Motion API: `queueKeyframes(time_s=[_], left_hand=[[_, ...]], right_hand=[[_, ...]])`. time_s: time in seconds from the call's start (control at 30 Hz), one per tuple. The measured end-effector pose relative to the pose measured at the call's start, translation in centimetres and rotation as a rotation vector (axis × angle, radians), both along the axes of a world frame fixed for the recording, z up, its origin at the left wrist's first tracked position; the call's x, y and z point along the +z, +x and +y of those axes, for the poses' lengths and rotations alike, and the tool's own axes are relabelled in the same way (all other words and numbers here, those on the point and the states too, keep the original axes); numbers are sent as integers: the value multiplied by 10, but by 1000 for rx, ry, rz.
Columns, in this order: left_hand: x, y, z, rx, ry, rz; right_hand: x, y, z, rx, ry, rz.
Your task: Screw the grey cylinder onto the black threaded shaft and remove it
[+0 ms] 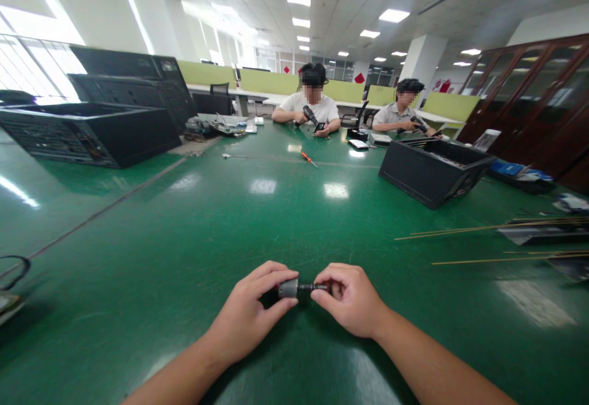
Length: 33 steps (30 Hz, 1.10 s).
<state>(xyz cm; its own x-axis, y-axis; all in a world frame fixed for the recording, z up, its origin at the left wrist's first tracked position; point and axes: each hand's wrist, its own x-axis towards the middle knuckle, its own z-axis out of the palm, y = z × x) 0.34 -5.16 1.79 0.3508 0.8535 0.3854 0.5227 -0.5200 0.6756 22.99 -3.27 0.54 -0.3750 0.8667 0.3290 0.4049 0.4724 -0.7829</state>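
Just above the green table point(257, 221), close to its near edge, my two hands meet around a small part. My left hand point(248, 316) pinches a short grey metal cylinder point(288, 288) between thumb and fingers. A thin black threaded shaft point(313, 286) sticks out of the cylinder to the right. My right hand point(352, 300) grips that shaft with thumb and forefinger. Both hands are closed on the piece.
Black computer cases stand at the far left point(92, 132) and an open one at the right point(432, 169). A red-handled screwdriver point(308, 158) lies mid-table. Thin wooden sticks point(488, 228) and dark panels lie at right. Two people sit working at the far end point(310, 110).
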Motion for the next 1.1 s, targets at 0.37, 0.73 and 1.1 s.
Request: queueKeyframes(time_s=[0.37, 0.73, 1.1], left_hand=[[-1, 0, 0, -8, -21, -10], [0, -2, 0, 1, -10, -11], [0, -1, 0, 16, 21, -7]], right_hand=[[-2, 1, 0, -5, -7, -6], [0, 1, 0, -9, -10, -4], [1, 1, 0, -22, -8, 3]])
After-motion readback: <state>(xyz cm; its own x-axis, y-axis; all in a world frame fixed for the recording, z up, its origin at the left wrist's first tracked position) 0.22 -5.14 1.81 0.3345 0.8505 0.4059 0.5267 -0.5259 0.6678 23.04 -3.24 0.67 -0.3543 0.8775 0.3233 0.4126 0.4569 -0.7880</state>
